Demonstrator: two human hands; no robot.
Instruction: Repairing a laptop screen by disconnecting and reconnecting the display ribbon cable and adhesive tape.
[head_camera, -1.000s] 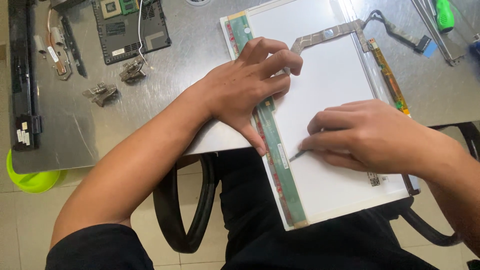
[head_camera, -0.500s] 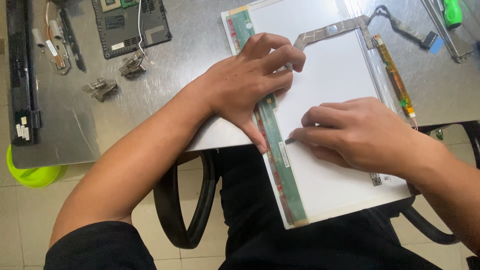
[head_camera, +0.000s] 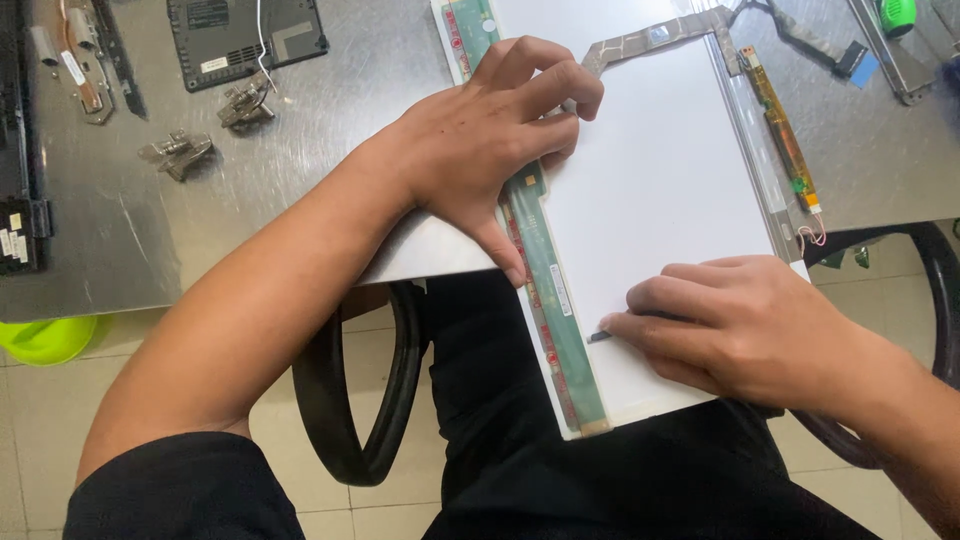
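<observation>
White, flat panel (head_camera: 660, 200) with green circuit strip (head_camera: 540, 270): left hand (head_camera: 490, 140) presses it, right hand (head_camera: 740, 325) pinches a thin dark tool (head_camera: 598, 337).

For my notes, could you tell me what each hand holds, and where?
Left hand presses the white panel at its green edge strip; right hand pinches a small dark tool.

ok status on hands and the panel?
Left hand flat on white display panel, thumb on its green circuit strip. Right hand pinches small dark tool tip at strip's edge. Nothing blocking.
</observation>
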